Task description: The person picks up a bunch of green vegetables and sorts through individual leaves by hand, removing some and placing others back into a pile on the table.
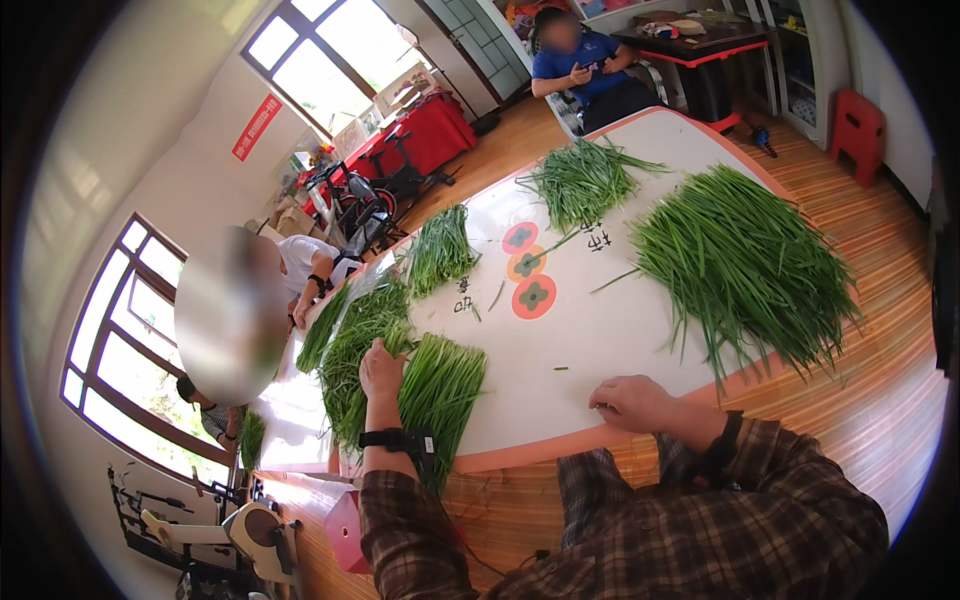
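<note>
My left hand (382, 369) rests at the edge of a loose heap of green leaves (364, 330), likely garlic chives, with its fingertips bent down into them. Whether it grips any leaves is hidden. Just right of that wrist lies a neater chive bundle (442, 382), its lower end hanging over the table edge. My right hand (634, 403) is above the near edge of the white table (532, 397), fingers half curled, with no object visible in it. A short cut piece of leaf (561, 368) lies between the hands.
A large chive pile (739, 262) overhangs the table's right edge. Smaller bundles lie at the far side (581, 180) and far left (441, 251). A person in blue (581, 64) sits beyond the table; another in white (307, 259) is at the left. A pink box (346, 529) stands below.
</note>
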`<state>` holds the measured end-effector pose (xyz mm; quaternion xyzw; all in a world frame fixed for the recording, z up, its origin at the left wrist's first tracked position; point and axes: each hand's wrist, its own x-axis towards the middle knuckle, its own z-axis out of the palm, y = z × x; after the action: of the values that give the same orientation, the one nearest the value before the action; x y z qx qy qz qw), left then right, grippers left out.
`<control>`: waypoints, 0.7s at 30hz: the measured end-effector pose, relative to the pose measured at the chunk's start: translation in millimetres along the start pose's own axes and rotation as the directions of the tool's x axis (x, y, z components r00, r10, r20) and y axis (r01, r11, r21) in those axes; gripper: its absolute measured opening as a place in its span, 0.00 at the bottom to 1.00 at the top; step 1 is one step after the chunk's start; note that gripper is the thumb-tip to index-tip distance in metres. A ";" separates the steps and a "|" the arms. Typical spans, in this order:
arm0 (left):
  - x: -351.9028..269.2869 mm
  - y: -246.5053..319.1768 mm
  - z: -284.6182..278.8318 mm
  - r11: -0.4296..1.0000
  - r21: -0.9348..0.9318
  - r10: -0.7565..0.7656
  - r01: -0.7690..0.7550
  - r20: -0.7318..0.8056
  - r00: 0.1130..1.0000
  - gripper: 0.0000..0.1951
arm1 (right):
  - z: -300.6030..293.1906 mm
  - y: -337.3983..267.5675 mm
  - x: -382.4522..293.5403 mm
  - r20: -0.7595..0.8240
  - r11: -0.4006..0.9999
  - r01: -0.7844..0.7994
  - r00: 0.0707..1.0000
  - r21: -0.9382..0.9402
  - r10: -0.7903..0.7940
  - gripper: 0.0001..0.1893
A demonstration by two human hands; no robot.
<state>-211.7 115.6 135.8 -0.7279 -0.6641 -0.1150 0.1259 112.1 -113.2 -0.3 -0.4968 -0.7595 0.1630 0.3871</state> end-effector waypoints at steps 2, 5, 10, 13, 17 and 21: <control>7.9 -9.8 45.9 0.995 -0.085 -0.037 0.050 0.149 0.988 0.34 | 0.2 -0.9 1.4 -0.002 1.000 -0.008 1.000 -0.006 0.008 0.05; 9.3 -48.1 103.7 0.936 -0.331 -0.024 0.122 0.285 0.958 0.40 | 6.7 -1.5 2.1 0.002 0.999 0.032 0.999 0.002 -0.032 0.05; 12.5 -50.9 88.5 0.809 -0.584 0.152 0.067 0.318 0.936 0.45 | 1.6 -0.3 2.3 0.014 1.000 -0.030 0.999 0.009 0.030 0.06; -3.2 -28.1 53.1 0.857 -0.510 0.157 -0.071 0.129 0.979 0.46 | -1.4 1.1 1.7 -0.008 0.999 -0.045 0.999 0.013 0.045 0.06; -37.1 -42.1 68.4 0.965 -0.261 0.069 0.018 0.322 0.944 0.44 | 1.8 -5.0 2.7 0.004 0.999 -0.018 1.000 0.034 0.018 0.07; -50.2 -9.4 58.7 0.983 -0.185 0.019 0.005 0.125 0.992 0.40 | 0.3 -5.8 3.0 0.002 0.999 -0.042 0.999 0.007 0.042 0.07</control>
<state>-225.6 89.1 64.0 -0.7446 -0.6547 -0.1295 0.0157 107.6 -113.1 4.5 -0.5110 -0.7487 0.1745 0.3845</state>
